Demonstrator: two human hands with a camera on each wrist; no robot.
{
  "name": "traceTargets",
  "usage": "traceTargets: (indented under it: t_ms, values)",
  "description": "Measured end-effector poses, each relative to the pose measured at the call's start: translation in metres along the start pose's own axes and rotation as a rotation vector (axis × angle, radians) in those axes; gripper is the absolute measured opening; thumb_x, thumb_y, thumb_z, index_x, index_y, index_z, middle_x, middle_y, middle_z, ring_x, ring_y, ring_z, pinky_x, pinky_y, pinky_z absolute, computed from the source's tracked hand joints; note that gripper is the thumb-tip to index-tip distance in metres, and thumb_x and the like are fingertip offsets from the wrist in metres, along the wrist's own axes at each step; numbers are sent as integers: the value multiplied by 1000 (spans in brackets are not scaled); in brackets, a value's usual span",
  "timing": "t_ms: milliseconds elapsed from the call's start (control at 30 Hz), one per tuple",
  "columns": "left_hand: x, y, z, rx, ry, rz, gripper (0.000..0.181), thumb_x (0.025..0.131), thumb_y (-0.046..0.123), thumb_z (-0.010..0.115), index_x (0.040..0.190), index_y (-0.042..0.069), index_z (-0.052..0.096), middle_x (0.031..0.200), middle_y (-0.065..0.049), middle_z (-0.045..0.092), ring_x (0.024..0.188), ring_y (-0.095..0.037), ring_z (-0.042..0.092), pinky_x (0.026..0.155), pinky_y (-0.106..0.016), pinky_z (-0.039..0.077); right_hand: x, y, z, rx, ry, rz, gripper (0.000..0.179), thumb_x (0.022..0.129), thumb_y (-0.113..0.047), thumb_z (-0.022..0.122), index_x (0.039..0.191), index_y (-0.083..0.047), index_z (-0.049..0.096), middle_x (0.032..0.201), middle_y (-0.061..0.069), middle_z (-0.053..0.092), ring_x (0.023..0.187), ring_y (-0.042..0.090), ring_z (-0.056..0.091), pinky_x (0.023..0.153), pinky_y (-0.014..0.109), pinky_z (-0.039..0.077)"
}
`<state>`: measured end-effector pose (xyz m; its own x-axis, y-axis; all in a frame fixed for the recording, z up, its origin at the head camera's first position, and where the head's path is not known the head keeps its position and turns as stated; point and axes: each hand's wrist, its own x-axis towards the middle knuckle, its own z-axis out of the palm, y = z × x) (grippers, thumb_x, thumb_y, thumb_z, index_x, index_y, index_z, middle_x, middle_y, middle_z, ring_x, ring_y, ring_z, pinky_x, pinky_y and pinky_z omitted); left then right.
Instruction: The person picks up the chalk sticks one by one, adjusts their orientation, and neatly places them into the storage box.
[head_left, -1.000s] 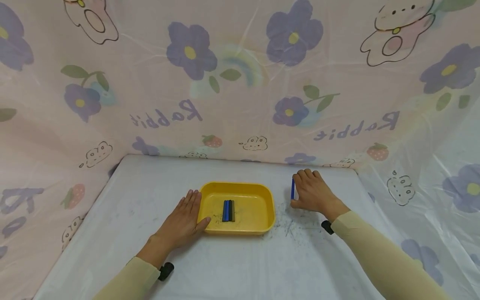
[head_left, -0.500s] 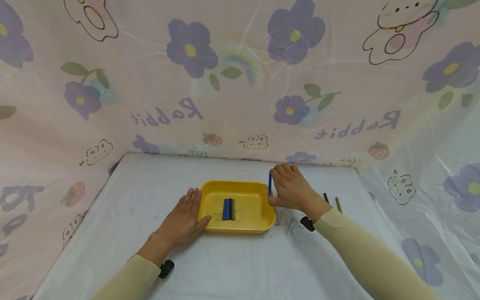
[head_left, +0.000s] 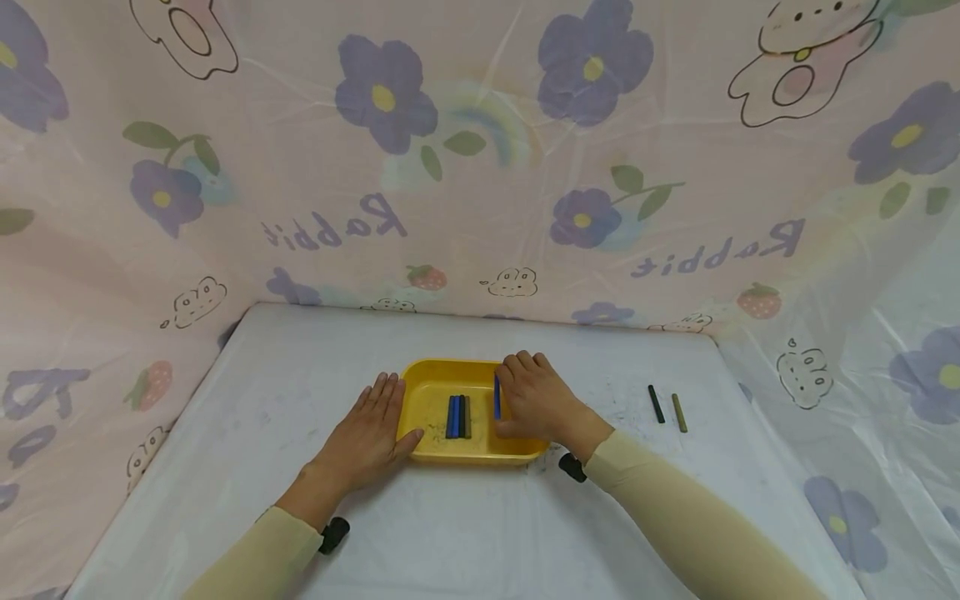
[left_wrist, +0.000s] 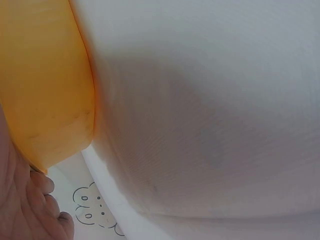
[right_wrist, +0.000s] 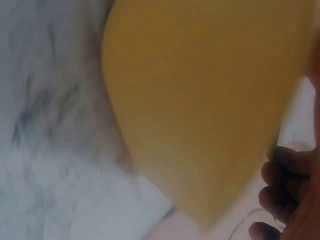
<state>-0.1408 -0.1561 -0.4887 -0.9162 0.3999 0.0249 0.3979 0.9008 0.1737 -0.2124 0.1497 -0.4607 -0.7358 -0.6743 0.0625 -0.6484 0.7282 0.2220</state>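
Note:
A yellow plastic tray (head_left: 480, 459) stands on the white-covered table in the head view. Inside it, several crayons (head_left: 457, 417) in blue, black and olive lie side by side. My left hand (head_left: 367, 429) rests against the tray's left edge, fingers straight and thumb at the near corner. Over the right part of the tray, my right hand (head_left: 536, 400) pinches a blue crayon (head_left: 497, 398) by its two ends, thumb near and fingers far. In the right wrist view the tray's wall (right_wrist: 200, 100) hides the crayon; only the darkened fingertips (right_wrist: 275, 200) show.
On the table to the right lie a black crayon (head_left: 656, 404) and an olive crayon (head_left: 679, 412), apart from each other. Dark smudges mark the cloth right of the tray. A patterned curtain (head_left: 465, 208) hangs behind and at both sides.
My right hand has carried the blue crayon leftward from the table to over the tray, uncovering the black and olive crayons at the right. The left hand has stayed put.

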Motion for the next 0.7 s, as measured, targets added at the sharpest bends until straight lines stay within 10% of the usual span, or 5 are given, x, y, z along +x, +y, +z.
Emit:
traceTargets:
  t_ms: [700]
  values:
    - [1, -2, 2, -35, -13, -1, 89, 110, 54, 46, 164, -10, 17, 173, -27, 19, 163, -42, 15, 132, -56, 19, 12, -29, 28, -49, -121, -36, 75, 89, -78, 60, 119, -10, 66, 105, 3, 59, 92, 21, 45, 76, 32, 35]
